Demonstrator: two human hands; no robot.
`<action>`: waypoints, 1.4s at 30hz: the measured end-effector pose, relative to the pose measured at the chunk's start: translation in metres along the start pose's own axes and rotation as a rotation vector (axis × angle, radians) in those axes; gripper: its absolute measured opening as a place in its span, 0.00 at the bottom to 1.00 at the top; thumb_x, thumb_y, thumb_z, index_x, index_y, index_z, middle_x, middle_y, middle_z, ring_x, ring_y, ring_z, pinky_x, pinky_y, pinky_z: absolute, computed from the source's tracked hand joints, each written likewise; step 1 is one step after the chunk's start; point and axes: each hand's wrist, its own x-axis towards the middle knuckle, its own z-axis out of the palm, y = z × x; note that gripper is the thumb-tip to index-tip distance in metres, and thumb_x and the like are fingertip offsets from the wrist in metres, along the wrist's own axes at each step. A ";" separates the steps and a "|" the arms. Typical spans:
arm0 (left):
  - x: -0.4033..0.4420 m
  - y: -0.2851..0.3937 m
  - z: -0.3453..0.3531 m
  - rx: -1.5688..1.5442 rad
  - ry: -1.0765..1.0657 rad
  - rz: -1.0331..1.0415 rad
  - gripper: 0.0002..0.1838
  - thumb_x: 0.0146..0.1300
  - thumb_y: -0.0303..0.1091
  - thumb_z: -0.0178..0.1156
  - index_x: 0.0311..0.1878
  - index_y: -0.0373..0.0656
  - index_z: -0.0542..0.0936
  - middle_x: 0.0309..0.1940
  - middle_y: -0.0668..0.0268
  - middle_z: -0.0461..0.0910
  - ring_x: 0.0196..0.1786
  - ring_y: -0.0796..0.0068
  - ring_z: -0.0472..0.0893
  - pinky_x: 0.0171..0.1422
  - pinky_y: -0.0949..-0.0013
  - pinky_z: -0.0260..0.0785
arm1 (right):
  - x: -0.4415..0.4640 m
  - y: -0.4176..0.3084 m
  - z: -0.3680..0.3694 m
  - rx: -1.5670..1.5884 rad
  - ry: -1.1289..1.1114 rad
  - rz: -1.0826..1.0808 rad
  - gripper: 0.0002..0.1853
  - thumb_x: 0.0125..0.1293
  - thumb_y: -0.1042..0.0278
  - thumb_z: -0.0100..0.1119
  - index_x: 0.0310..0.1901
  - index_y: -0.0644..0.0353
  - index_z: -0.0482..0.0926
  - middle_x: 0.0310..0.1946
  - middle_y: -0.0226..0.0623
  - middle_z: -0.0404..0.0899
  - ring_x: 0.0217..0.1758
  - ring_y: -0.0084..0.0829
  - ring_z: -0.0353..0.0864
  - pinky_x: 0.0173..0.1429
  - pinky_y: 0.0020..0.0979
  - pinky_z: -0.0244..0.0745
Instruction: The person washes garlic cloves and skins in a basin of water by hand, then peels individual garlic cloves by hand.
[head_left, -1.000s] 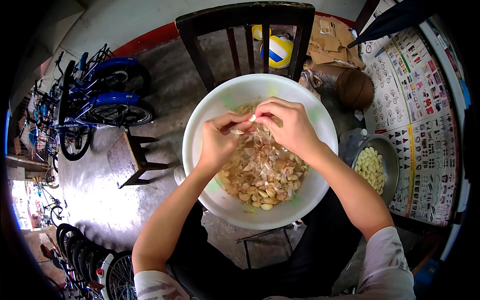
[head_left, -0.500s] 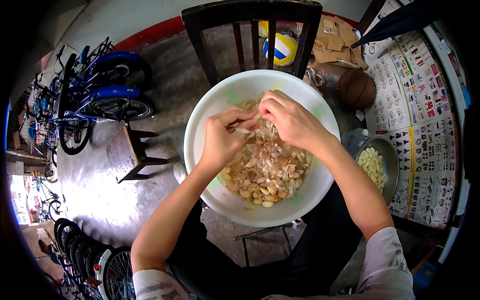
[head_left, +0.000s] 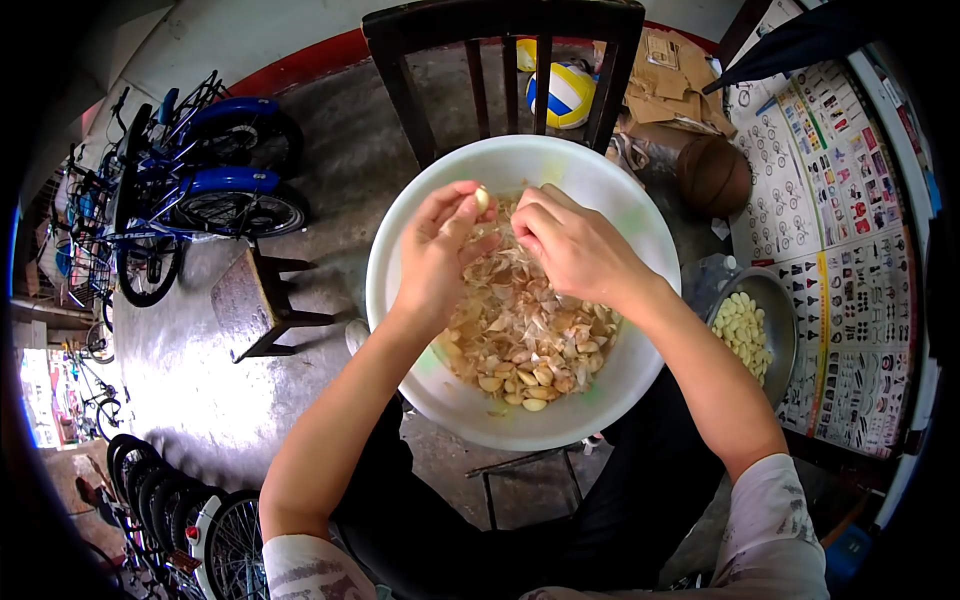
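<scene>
A pale peeled garlic clove is pinched between the thumb and forefinger of my left hand, over the left side of a white basin. My right hand is curled closed over the basin's far half; whatever its fingertips hold is hidden. Below both hands, water in the basin carries loose papery garlic skins, with unpeeled garlic cloves heaped toward the near side.
A metal bowl of peeled cloves sits at the right. Beyond the basin stands a dark wooden chair, with a volleyball and a basketball behind. Bicycles and a wooden stool are on the left.
My left hand has moved apart from the right and turned up, bringing the peeled clove into sight. The right hand has stayed nearly in place.
</scene>
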 end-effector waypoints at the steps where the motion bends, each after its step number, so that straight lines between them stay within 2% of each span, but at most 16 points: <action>1: 0.000 0.000 0.000 0.001 0.000 -0.001 0.15 0.74 0.32 0.54 0.60 0.38 0.73 0.50 0.65 0.78 0.54 0.75 0.79 0.59 0.68 0.76 | -0.001 0.000 0.001 0.003 -0.008 -0.016 0.04 0.62 0.74 0.57 0.35 0.61 0.72 0.36 0.36 0.72 0.41 0.41 0.77 0.40 0.40 0.74; 5: 0.000 -0.001 -0.003 -0.037 -0.037 -0.017 0.16 0.75 0.31 0.52 0.62 0.39 0.72 0.52 0.64 0.78 0.56 0.75 0.78 0.61 0.69 0.76 | -0.005 0.005 0.001 0.098 -0.104 0.123 0.04 0.60 0.74 0.59 0.34 0.63 0.74 0.34 0.36 0.75 0.36 0.42 0.79 0.40 0.40 0.74; 7: 0.000 -0.003 -0.003 -0.015 -0.075 -0.026 0.16 0.75 0.31 0.52 0.63 0.38 0.72 0.53 0.64 0.78 0.56 0.75 0.78 0.61 0.69 0.76 | -0.002 0.007 -0.001 0.245 0.035 0.119 0.05 0.59 0.82 0.62 0.34 0.65 0.75 0.33 0.38 0.76 0.34 0.38 0.80 0.40 0.32 0.75; 11: 0.000 -0.007 -0.003 0.030 -0.108 -0.010 0.15 0.72 0.28 0.56 0.60 0.36 0.74 0.53 0.62 0.78 0.54 0.74 0.80 0.61 0.69 0.77 | 0.002 0.002 -0.004 0.343 0.154 0.112 0.03 0.60 0.82 0.61 0.36 0.66 0.79 0.33 0.38 0.80 0.33 0.35 0.83 0.39 0.34 0.77; 13: -0.001 -0.008 -0.003 0.054 -0.112 0.004 0.15 0.71 0.27 0.57 0.58 0.35 0.75 0.53 0.61 0.78 0.53 0.73 0.80 0.60 0.69 0.77 | 0.002 -0.004 -0.003 0.530 0.184 0.324 0.06 0.61 0.81 0.63 0.40 0.66 0.82 0.35 0.39 0.84 0.36 0.29 0.86 0.41 0.28 0.80; 16: -0.002 -0.008 -0.001 0.190 -0.113 0.046 0.13 0.68 0.24 0.60 0.54 0.33 0.77 0.49 0.60 0.81 0.50 0.73 0.82 0.58 0.69 0.78 | 0.001 -0.002 0.008 0.632 0.309 0.304 0.10 0.62 0.81 0.63 0.45 0.66 0.84 0.37 0.39 0.86 0.38 0.26 0.87 0.43 0.25 0.82; 19: -0.002 -0.011 -0.002 0.287 -0.101 0.137 0.10 0.65 0.21 0.62 0.49 0.31 0.80 0.44 0.59 0.83 0.48 0.73 0.83 0.56 0.69 0.79 | 0.001 -0.005 0.011 0.682 0.339 0.346 0.10 0.61 0.82 0.63 0.45 0.66 0.84 0.35 0.39 0.87 0.38 0.26 0.87 0.44 0.25 0.82; 25: -0.002 -0.014 -0.003 0.389 -0.098 0.316 0.07 0.61 0.17 0.63 0.43 0.30 0.83 0.43 0.59 0.83 0.46 0.74 0.83 0.53 0.71 0.78 | 0.002 -0.010 0.004 0.598 0.338 0.316 0.09 0.62 0.82 0.62 0.44 0.66 0.84 0.32 0.39 0.87 0.35 0.24 0.87 0.42 0.26 0.81; 28: 0.000 -0.015 -0.005 0.426 -0.139 0.421 0.09 0.60 0.11 0.60 0.43 0.29 0.83 0.42 0.58 0.83 0.46 0.72 0.83 0.55 0.70 0.79 | 0.002 -0.009 -0.003 0.525 0.258 0.327 0.09 0.61 0.82 0.62 0.44 0.66 0.84 0.31 0.40 0.87 0.33 0.25 0.87 0.41 0.27 0.81; 30: -0.001 -0.012 -0.003 0.567 -0.154 0.500 0.15 0.55 0.05 0.53 0.42 0.28 0.82 0.42 0.57 0.83 0.47 0.69 0.83 0.57 0.68 0.79 | 0.000 -0.005 -0.002 0.509 0.246 0.306 0.10 0.61 0.82 0.62 0.45 0.66 0.84 0.32 0.39 0.86 0.34 0.24 0.86 0.42 0.26 0.81; 31: -0.001 -0.011 -0.004 0.567 -0.153 0.499 0.15 0.55 0.05 0.53 0.42 0.28 0.82 0.42 0.57 0.83 0.47 0.69 0.83 0.57 0.68 0.79 | 0.000 -0.004 -0.002 0.493 0.234 0.283 0.11 0.61 0.83 0.62 0.46 0.66 0.83 0.34 0.38 0.86 0.35 0.22 0.85 0.42 0.25 0.81; 33: 0.000 -0.009 -0.006 0.690 -0.197 0.578 0.21 0.47 0.02 0.47 0.41 0.27 0.82 0.41 0.57 0.83 0.46 0.67 0.84 0.58 0.66 0.80 | 0.001 -0.006 -0.003 0.467 0.231 0.269 0.11 0.61 0.84 0.62 0.46 0.66 0.83 0.34 0.39 0.86 0.36 0.24 0.85 0.43 0.26 0.81; 36: -0.003 -0.004 -0.007 0.784 -0.213 0.615 0.23 0.42 0.03 0.46 0.39 0.27 0.82 0.40 0.55 0.84 0.45 0.66 0.85 0.56 0.66 0.80 | 0.000 -0.005 -0.001 0.442 0.230 0.246 0.11 0.60 0.84 0.63 0.45 0.66 0.83 0.36 0.40 0.87 0.37 0.26 0.86 0.44 0.26 0.82; 38: -0.003 -0.002 -0.006 0.793 -0.220 0.611 0.23 0.41 0.03 0.46 0.39 0.28 0.82 0.40 0.55 0.84 0.44 0.66 0.85 0.55 0.67 0.80 | 0.000 -0.004 -0.001 0.445 0.229 0.241 0.11 0.60 0.84 0.63 0.45 0.66 0.84 0.37 0.41 0.87 0.38 0.28 0.87 0.44 0.26 0.82; 40: -0.004 0.000 -0.006 0.800 -0.223 0.604 0.23 0.41 0.04 0.46 0.39 0.28 0.82 0.40 0.55 0.84 0.43 0.66 0.85 0.54 0.68 0.80 | 0.001 -0.004 -0.001 0.434 0.282 0.176 0.09 0.60 0.82 0.62 0.42 0.67 0.84 0.34 0.43 0.86 0.34 0.35 0.87 0.41 0.29 0.81; 42: -0.004 0.003 -0.004 0.802 -0.210 0.546 0.22 0.42 0.04 0.47 0.39 0.28 0.83 0.41 0.55 0.85 0.43 0.66 0.85 0.52 0.68 0.79 | 0.001 -0.004 -0.001 0.435 0.284 0.167 0.09 0.59 0.83 0.63 0.42 0.66 0.84 0.34 0.43 0.86 0.34 0.35 0.87 0.40 0.30 0.81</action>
